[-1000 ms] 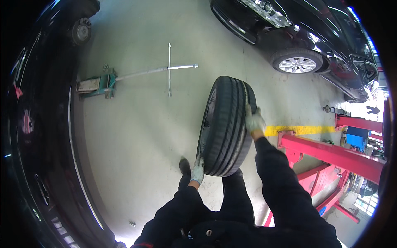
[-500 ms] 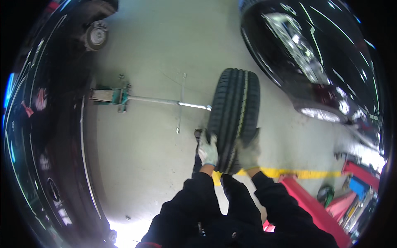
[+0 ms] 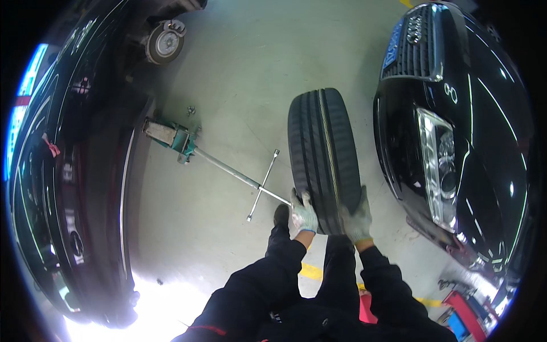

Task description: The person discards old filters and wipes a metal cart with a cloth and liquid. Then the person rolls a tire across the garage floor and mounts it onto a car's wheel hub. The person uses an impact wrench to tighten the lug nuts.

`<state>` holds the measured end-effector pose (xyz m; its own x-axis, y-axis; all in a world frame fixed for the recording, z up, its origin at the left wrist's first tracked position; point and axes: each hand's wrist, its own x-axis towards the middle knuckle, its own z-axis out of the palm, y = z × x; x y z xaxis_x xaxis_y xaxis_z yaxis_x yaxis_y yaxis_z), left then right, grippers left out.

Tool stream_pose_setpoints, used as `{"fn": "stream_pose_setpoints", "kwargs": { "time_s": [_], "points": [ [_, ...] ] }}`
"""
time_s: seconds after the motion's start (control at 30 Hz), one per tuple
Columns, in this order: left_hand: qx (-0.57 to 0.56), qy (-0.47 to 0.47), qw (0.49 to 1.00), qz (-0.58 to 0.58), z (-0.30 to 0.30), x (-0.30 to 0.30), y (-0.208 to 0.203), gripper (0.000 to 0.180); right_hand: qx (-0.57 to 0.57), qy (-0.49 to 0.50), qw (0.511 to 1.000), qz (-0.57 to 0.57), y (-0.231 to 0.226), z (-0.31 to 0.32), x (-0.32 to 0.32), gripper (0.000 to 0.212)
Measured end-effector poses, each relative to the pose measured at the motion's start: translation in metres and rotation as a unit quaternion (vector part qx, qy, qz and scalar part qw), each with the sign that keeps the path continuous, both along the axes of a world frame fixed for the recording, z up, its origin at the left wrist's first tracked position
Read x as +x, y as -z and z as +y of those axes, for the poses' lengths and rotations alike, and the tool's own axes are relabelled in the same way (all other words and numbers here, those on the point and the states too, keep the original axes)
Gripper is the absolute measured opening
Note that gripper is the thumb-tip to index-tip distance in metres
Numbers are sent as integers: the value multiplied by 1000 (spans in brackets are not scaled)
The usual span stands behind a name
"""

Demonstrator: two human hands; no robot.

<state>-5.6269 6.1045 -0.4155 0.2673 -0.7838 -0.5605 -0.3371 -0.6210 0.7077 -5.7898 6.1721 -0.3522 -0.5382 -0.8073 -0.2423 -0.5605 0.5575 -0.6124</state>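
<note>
A black tyre (image 3: 319,148) stands upright on its tread in front of me, leaning slightly, with a pale yellowish line along its grooves. My left hand (image 3: 304,214), in a whitish work glove, grips its near left edge, thumb toward the tread. On the near right edge, my gloved right hand (image 3: 357,221) holds it too, with its fingers partly against the sidewall. Whether a rim sits inside the tyre is hidden. Just left of the tyre, a chrome cross-shaped lug wrench (image 3: 261,187) lies at the end of a jack handle (image 3: 228,168).
A green floor jack (image 3: 179,139) lies beside the dark car (image 3: 97,171) at left, whose brake disc (image 3: 166,44) is exposed. Another black car (image 3: 484,131) stands close on the right. Red equipment (image 3: 470,313) and yellow floor lines (image 3: 310,271) are near the lower right.
My view has turned, so the jack and its handle now slant and more of the right car's front shows. Both hands keep their hold on the tyre, now nearer the wrench's end.
</note>
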Motion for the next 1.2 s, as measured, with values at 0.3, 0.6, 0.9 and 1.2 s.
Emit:
{"fn": "stream_pose_setpoints", "kwargs": {
  "time_s": [0.3, 0.6, 0.9, 1.2],
  "points": [
    [-72, -163, 980, -94, -106, -70, 1, 73, 16, -188, 981, -46, -11, -277, -75, 98],
    [-29, -208, 952, -221, -366, -139, -59, 77, -36, -223, 974, -14, 51, -309, -186, 102],
    [-82, -9, 992, -98, -639, -144, -54, 71, 13, -28, 998, 56, 23, -554, -178, 76],
    [-73, -144, 983, -86, -590, -104, 4, 56, -254, -305, 902, 169, 1, -772, -125, 66]
  ]
}}
